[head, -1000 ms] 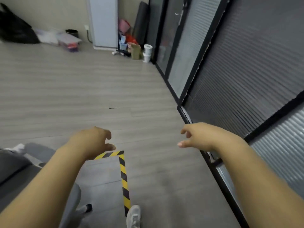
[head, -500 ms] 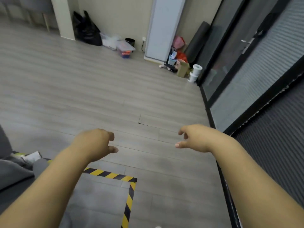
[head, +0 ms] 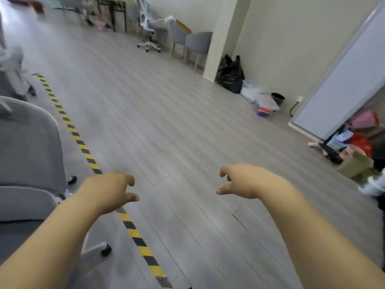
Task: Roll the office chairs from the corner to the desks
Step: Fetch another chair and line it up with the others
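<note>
Target looks like the white office chair (head: 148, 26), far end of the room by the wall, just left of two grey armchairs (head: 199, 41) and the pillar (head: 220, 34). It's well apart from both hands. A second one, the grey office chair (head: 31, 147), is close on the left on the other side of the hazard tape (head: 83, 147), with one caster (head: 106, 251) visible near the tape.

Handling, my read:
- Moderate weight and a rigid frame on a five-star caster base. It should roll easily on this smooth plank floor (head: 177, 122).
- The back probably flexes or tilts a bit, and the seat swivels, so expect it to yaw when pushed.
- Grab the top edge of the backrest with both hands, spaced wide, and push low and steady. Armrests are the fallback. The headrest is likely too flimsy.
- The tape edge may snag a caster slightly.

Pose:
- left hand (head: 110, 190): arm extended forward, palm down, fingers loosely curled, holding nothing.
- right hand (head: 243, 180): same pose and also empty.

Both hands hover over bare floor. I can't make out any desk for certain, as the far end is blurred.
</note>
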The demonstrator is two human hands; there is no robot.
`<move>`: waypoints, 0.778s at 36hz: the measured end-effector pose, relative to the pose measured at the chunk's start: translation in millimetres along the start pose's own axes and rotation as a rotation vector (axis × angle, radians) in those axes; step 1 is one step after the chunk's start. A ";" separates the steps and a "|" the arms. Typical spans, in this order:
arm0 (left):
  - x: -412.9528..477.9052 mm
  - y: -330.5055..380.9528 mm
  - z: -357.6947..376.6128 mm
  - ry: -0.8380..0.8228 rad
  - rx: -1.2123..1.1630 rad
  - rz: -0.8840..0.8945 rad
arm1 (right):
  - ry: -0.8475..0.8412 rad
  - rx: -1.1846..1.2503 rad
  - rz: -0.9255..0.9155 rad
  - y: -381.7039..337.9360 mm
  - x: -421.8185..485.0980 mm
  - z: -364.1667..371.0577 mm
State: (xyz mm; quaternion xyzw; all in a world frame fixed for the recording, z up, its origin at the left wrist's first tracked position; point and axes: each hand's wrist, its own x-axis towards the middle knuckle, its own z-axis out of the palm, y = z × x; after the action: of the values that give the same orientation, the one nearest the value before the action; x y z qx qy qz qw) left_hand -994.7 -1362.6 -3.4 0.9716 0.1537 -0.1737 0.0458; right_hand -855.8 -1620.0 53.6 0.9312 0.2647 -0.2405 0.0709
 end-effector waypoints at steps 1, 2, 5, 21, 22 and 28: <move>3.2 -1.8 -5.5 0.005 -0.016 -0.039 | 0.002 -0.025 -0.031 -0.7 15.4 -10.5; 6.3 -4.5 -10.4 0.016 -0.030 -0.079 | 0.004 -0.038 -0.062 -2.5 31.2 -20.3; 13.4 -15.0 -22.0 0.033 -0.059 -0.193 | -0.012 -0.067 -0.166 -14.6 77.6 -43.9; 99.4 -103.1 -44.7 0.066 -0.213 -0.579 | -0.069 -0.272 -0.590 -153.9 274.2 -129.2; 106.0 -109.9 -49.3 0.063 -0.221 -0.588 | -0.071 -0.284 -0.605 -161.1 283.9 -136.7; 134.6 -148.6 -84.4 0.128 -0.256 -0.713 | -0.019 -0.343 -0.714 -201.4 340.2 -179.6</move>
State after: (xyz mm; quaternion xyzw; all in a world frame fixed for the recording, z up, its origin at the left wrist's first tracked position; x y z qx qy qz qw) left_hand -894.1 -1171.6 23.0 0.8525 0.5050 -0.0970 0.0937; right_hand -635.1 -1246.1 44.5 0.7529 0.6076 -0.2108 0.1399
